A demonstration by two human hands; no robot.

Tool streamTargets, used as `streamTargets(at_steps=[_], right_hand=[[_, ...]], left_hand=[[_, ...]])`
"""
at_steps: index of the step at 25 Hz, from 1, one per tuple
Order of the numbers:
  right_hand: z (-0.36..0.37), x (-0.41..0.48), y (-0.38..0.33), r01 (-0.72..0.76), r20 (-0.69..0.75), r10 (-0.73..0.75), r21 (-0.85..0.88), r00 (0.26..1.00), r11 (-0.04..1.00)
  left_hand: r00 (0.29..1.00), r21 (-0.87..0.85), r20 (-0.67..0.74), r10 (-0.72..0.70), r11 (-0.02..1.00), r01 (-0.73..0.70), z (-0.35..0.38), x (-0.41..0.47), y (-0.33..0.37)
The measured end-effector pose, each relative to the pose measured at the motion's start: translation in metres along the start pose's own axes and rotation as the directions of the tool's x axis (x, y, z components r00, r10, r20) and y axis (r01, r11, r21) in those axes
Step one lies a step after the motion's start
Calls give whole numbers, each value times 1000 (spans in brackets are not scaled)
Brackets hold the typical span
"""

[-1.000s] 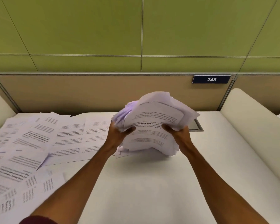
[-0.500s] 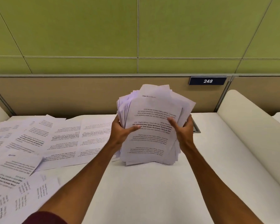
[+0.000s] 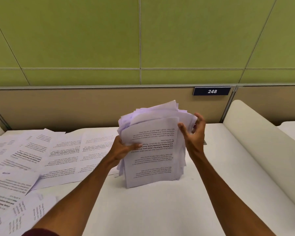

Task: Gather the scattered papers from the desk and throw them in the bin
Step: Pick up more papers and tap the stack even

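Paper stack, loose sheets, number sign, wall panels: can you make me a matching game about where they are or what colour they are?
Things:
1. paper stack
2. loose sheets
3. number sign
4. wall panels

Matches:
A. green
B. lying flat on the left side of the desk
C. fixed on the beige partition
D. upright with its bottom edge on the desk, gripped by the left hand

Pairs: 1-D, 2-B, 3-C, 4-A.
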State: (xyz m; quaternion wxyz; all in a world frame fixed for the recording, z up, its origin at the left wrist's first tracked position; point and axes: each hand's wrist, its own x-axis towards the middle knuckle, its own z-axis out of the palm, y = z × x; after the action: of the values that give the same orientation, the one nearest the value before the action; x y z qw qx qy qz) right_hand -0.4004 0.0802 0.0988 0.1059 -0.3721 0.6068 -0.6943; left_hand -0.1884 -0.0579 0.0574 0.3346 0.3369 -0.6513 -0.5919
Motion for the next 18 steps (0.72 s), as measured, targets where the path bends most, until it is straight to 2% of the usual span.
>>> streamTargets(at_steps=[1,2,3,4,5,6,7,8,9,11,13,14,16,17,18], right_hand=[[1,4,-8,115,-67,-122,-105,990,988],[3,8,-19,256,-98,-288,-256,953,932],[6,11,-30,399,-64,-464,-415,884,818],[9,12,-39,526,29,-610,-540,792,657],[14,12,-49,626,161,-696,-609,699,488],[21,10,-58,691,296,-715,-632,633,351],[27,7,-64,727,411,-686,-637,601,255],[32,4,-64,739,491,-633,-643,598,200],[34,2,-62,732,529,-582,-658,617,179],[34,0,-59,688,514,-528,-698,675,199],[33,1,-60,638,448,-558,-743,699,203],[33,1,-63,616,407,-602,-766,687,184],[31,-2,-64,632,387,-688,-763,614,135],[29,-3,-62,661,434,-684,-744,586,94],[28,-5,-58,669,488,-636,-741,598,62]], left_hand=[[999,-3,15,31,1000,-31,1,-1,2],[997,-6,30,72,997,-72,2,-2,4],[993,-4,43,108,994,-107,2,-2,4],[990,0,59,130,992,-130,2,-4,5],[989,7,65,131,991,-132,2,-6,5],[989,19,78,130,991,-131,1,-10,6],[987,35,90,131,990,-134,-1,-10,4],[984,46,108,142,988,-148,-3,-11,1],[982,44,111,151,987,-156,-4,-11,-2],[988,3,70,135,991,-136,-2,-14,-4],[997,-10,13,81,997,-81,4,-13,-2],[998,-12,-3,66,998,-66,8,-13,0],[998,-20,-27,57,998,-58,12,-14,-1],[998,-26,-40,52,998,-53,11,-14,-1],[998,-33,-43,48,998,-49,10,-14,-2]])
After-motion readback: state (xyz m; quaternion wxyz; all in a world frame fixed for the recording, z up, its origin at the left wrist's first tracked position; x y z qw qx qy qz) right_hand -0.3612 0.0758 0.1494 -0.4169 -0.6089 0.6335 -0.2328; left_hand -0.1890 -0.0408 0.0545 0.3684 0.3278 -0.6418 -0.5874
